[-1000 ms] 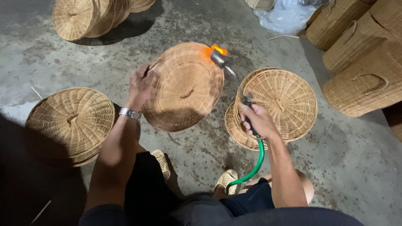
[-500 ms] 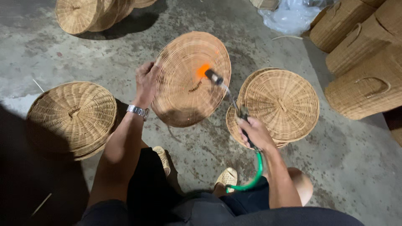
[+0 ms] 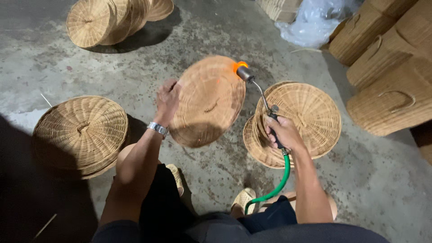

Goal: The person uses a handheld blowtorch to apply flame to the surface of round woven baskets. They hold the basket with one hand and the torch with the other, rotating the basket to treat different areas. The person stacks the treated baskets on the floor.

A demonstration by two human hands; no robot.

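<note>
Above the concrete floor (image 3: 216, 180), seen from the head camera, the left hand (image 3: 167, 100) pinches the rim of a woven lid (image 3: 208, 100), tilted. Right hand (image 3: 281, 132), fingers wrapped tight around a gas torch (image 3: 256, 87), flames the lid's top edge. Singeing looks underway; a stack of lids (image 3: 297, 121) waits beside it.

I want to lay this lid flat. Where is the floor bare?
Bare concrete lies between the far lid pile and the held lid, and right of the stacked lids below the baskets. Crowded: around the torch, hose and feet.
</note>
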